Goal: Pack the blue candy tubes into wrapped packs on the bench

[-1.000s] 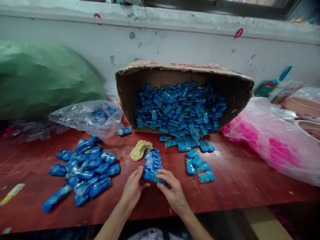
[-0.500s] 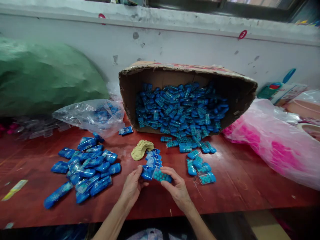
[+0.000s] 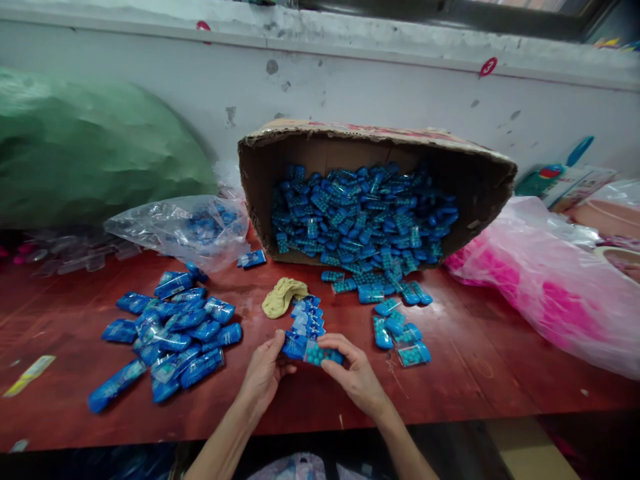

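Observation:
Between thumb and fingers my left hand (image 3: 270, 365) pinches a blue printed sleeve (image 3: 294, 345). My right hand (image 3: 353, 373) grips a small clear container of turquoise beads (image 3: 323, 353), its end meeting the sleeve's edge; whether it is inside cannot be made out. Just beyond my hands lies an overlapping row of blue printed sleeves (image 3: 307, 316), beside a crumpled yellowish cloth-like piece (image 3: 284, 297). To the left is a heap of blue-wrapped packs (image 3: 175, 327). Several loose bead containers (image 3: 413, 355) lie to the right of my right hand.
A cardboard box (image 3: 253, 193) on its side spills many bead containers (image 3: 365, 213) onto the red table (image 3: 450, 393). Left are a clear plastic bag (image 3: 150, 223) and a big green sack (image 3: 100, 153). A translucent bag with pink contents (image 3: 550, 287) lies right.
The bead container has come closer in line with the blue sleeve, and my right fingers have shifted slightly left. The things on the table have stayed put.

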Motion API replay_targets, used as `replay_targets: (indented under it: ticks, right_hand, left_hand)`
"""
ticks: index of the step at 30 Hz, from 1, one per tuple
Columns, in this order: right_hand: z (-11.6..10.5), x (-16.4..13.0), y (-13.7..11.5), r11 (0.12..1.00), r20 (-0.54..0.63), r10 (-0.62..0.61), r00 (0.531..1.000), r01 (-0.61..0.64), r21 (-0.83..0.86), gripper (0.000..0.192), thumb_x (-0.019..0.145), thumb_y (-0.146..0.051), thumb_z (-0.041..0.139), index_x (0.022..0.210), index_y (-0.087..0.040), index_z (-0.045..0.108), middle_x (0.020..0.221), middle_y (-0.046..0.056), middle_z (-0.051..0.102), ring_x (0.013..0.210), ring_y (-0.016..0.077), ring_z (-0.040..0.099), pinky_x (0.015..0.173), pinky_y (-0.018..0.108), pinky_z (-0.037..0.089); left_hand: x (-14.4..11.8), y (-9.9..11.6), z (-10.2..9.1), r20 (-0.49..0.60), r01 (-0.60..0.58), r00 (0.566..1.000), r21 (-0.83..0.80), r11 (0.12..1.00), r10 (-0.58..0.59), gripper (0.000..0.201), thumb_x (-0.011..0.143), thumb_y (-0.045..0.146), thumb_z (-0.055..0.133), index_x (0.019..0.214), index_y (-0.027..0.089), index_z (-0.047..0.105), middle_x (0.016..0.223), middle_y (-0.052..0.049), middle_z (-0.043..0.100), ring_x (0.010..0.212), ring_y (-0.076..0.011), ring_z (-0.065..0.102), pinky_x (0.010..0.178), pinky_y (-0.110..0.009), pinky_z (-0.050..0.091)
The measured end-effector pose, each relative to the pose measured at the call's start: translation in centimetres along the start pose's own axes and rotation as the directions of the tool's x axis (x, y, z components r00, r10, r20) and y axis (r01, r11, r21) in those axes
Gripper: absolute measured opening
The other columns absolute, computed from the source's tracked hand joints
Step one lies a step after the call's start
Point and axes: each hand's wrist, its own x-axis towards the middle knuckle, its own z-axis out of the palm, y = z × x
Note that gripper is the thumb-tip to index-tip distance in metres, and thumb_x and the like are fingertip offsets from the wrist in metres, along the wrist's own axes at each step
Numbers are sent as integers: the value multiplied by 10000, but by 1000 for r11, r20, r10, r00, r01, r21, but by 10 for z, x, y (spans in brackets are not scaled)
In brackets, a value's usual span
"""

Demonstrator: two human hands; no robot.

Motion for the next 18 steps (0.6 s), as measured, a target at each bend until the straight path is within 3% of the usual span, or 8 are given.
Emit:
replay_targets:
  ticks: [3, 11, 15, 18]
  right_hand:
    - [-2, 1, -2, 999, 29, 41, 999, -41, -5, 243, 725, -101, 561, 916, -231, 633, 992, 30, 606, 991, 179, 542, 885, 296, 404]
    - [-7, 3, -5, 996, 84, 81, 993, -78, -35, 241, 726, -88, 552, 913, -223, 624, 972, 20, 597, 956, 170, 551, 868, 277, 399]
    - [-7, 1, -7, 999, 80, 42, 996, -42, -7, 235, 749, -110, 556, 942, -223, 625, 1012, 25, 586, 1001, 171, 532, 904, 284, 382]
    - [0, -5, -3, 999, 15, 24, 1000, -24, 21, 236, 757, -130, 558, 966, -219, 621, 1059, 33, 578, 1038, 181, 516, 929, 295, 372]
  left_hand:
    - [-1, 1, -1, -7, -1, 1000, 20, 1000, 1, 333, 598, 437, 686, 674, 127, 590, 522, -6, 614, 457, -113, 553, 365, -194, 422]
    - [-2, 2, -4, 107, -38, 994, 122, 992, 25, 349, 582, 448, 693, 614, 114, 595, 506, -16, 606, 445, -115, 541, 401, -218, 447]
    - [1, 2, -7, 132, -75, 990, 140, 987, 56, 362, 553, 456, 708, 596, 116, 591, 504, -22, 616, 431, -124, 549, 421, -235, 459]
    - [1, 0, -5, 128, -99, 988, 125, 987, 83, 362, 558, 456, 705, 603, 116, 590, 521, -24, 628, 443, -128, 558, 426, -236, 462]
